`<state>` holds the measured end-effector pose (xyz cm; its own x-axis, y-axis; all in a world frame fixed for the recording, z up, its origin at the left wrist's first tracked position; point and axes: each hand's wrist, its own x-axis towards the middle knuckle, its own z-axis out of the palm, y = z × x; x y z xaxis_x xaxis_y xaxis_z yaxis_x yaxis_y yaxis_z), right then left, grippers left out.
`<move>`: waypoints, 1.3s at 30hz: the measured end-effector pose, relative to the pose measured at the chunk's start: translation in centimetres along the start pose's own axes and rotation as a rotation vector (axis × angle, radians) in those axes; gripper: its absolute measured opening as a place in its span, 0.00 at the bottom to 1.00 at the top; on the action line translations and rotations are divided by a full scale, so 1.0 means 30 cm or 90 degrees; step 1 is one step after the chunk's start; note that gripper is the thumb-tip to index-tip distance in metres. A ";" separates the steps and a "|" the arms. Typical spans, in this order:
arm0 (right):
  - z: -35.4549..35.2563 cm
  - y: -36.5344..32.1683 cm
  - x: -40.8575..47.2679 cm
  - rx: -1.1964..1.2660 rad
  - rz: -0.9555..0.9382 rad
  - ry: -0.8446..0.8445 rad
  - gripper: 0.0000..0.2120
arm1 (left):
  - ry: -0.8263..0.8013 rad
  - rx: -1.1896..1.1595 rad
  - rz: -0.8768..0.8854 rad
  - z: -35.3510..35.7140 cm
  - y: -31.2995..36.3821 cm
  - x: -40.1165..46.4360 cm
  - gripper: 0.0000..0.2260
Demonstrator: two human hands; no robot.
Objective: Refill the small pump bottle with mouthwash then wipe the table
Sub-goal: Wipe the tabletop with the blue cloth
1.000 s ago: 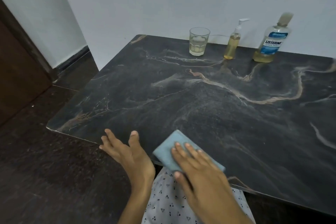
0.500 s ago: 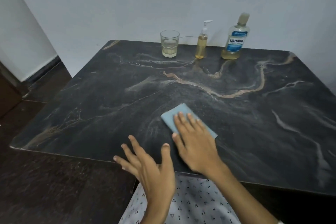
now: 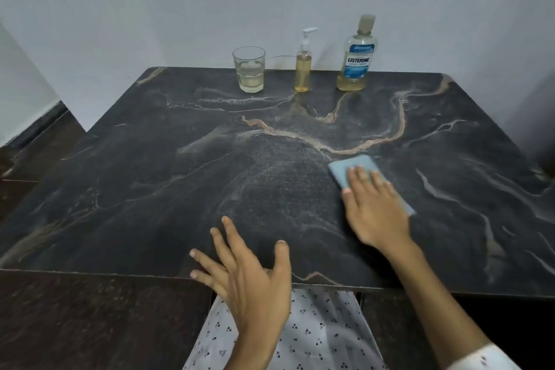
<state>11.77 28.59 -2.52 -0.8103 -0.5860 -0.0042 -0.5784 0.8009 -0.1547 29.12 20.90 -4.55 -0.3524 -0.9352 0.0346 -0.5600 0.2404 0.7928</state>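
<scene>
We see our right hand (image 3: 375, 207) lying flat, fingers straight, pressing a blue cloth (image 3: 354, 168) onto the dark marbled table (image 3: 150, 174). The cloth sits right of the table's middle, just below the tan vein that runs across the stone, and our palm covers its near half. Our left hand (image 3: 249, 276) hangs over the table's near edge with fingers spread and straight, holding nothing; we cannot tell whether it touches the stone. The two hands are well apart.

Along the table's far edge, against the wall (image 3: 180, 9), three things stand upright in a row. The pump bottle (image 3: 303, 69) is in the middle, filled with amber liquid most of the way up, its white pump head on. To its left stands a glass (image 3: 249, 69) holding a little pale liquid. To its right stands the mouthwash (image 3: 356, 63), cap on, with amber liquid low in its base. The three stand apart from one another and far from the cloth. Below the near edge our patterned white clothing (image 3: 315, 333) shows.
</scene>
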 end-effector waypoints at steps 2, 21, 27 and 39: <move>0.032 -0.081 -0.028 0.004 -0.097 0.003 0.25 | -0.036 0.012 0.036 0.008 0.023 -0.014 0.39; -0.057 0.368 -0.036 0.002 0.164 0.071 0.24 | -0.295 0.019 0.178 0.192 0.211 -0.095 0.36; 0.018 0.189 -0.295 0.118 -0.123 0.054 0.25 | -0.314 0.001 0.207 0.237 0.277 -0.106 0.34; -0.099 0.580 -0.025 0.049 0.203 0.065 0.23 | -0.406 0.028 0.220 0.343 0.362 -0.203 0.34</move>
<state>2.02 43.33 -2.28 -0.9565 -0.2898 0.0342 -0.2895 0.9276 -0.2362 17.47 31.88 -2.40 -0.8758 -0.4735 -0.0932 -0.3624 0.5178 0.7749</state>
